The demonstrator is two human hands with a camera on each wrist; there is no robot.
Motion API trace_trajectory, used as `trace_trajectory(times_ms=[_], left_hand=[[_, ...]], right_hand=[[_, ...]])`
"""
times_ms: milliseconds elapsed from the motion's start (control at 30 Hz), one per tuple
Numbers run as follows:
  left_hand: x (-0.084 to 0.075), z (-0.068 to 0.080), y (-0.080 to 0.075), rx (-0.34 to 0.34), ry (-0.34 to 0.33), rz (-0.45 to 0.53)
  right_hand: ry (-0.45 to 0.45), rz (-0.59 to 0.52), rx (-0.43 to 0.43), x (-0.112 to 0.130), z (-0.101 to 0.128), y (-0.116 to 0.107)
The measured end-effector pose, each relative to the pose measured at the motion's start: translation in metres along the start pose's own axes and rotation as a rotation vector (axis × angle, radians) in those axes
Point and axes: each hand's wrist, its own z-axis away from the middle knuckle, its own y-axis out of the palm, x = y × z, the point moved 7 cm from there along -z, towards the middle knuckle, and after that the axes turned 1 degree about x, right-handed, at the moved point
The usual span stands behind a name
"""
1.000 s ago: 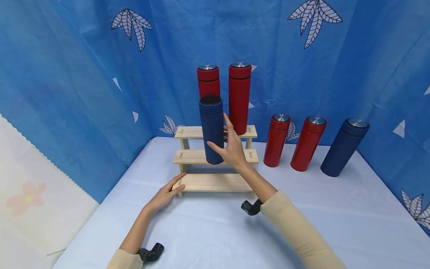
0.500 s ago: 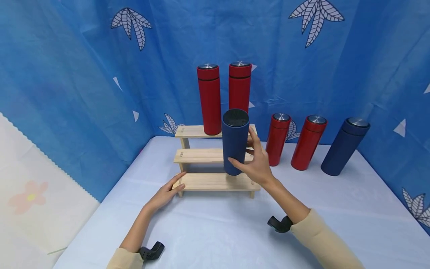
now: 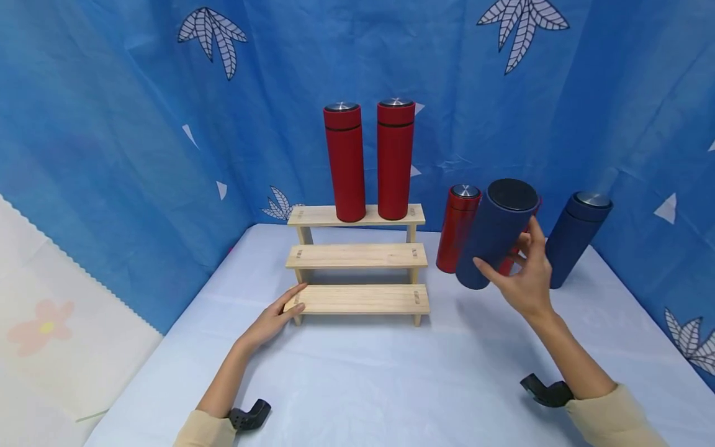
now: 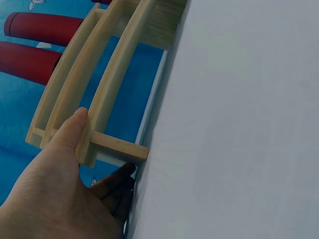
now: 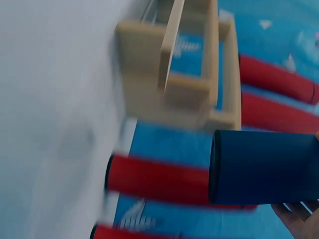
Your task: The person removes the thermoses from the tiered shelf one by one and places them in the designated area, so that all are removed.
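Observation:
My right hand (image 3: 527, 279) grips a blue thermos flask (image 3: 488, 239) from its right side, raised and tilted over the right of the table. In the right wrist view this blue flask fills the right side, while the hand is mostly cut off. My left hand (image 3: 274, 320) holds the left end of the lowest step of a three-tier wooden stand (image 3: 357, 299). In the left wrist view the thumb lies on that step and the fingers reach past its leg. Two tall red flasks (image 3: 343, 164) stand upright on the top tier.
Right of the stand, a red flask (image 3: 455, 239) stands on the white table (image 3: 380, 385). Another red one is mostly hidden behind the held flask. Farther right is a second blue flask (image 3: 578, 239) with a silvery lid. Blue patterned cloth (image 3: 296, 68) hangs behind.
My right hand has carried the blue flask from in front of the stand's tiers rightward, to before the red flasks. It tilts more now. My left hand stays at the stand.

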Motion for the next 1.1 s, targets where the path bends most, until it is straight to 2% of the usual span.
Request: trace_trajectory(times_ms=[233,400,533,767,833,933,1100], left_hand=[[0.000,-0.001,-0.001,0.004,0.010,0.002],[-0.003,-0.001,-0.001,0.010,0.019,0.003],[-0.010,0.003,-0.001,0.018,0.013,0.023],[-0.032,0.014,0.001,0.039,0.012,0.006],[-0.035,0.014,0.001,0.038,0.016,-0.002],[-0.036,0.015,0.000,0.031,0.015,-0.003],[-0.033,0.016,-0.001,0.029,0.007,0.001]], right_hand=[[0.112,0.141,-0.054,-0.034,0.013,-0.058],[0.198,0.226,-0.076,-0.061,0.031,-0.084],[0.258,0.274,-0.085,-0.092,0.048,-0.096],[0.327,0.380,-0.154,-0.186,0.084,-0.119],[0.335,0.401,-0.151,-0.204,0.089,-0.123],[0.341,0.401,-0.139,-0.220,0.094,-0.125],[0.367,0.397,-0.123,-0.224,0.096,-0.124]])
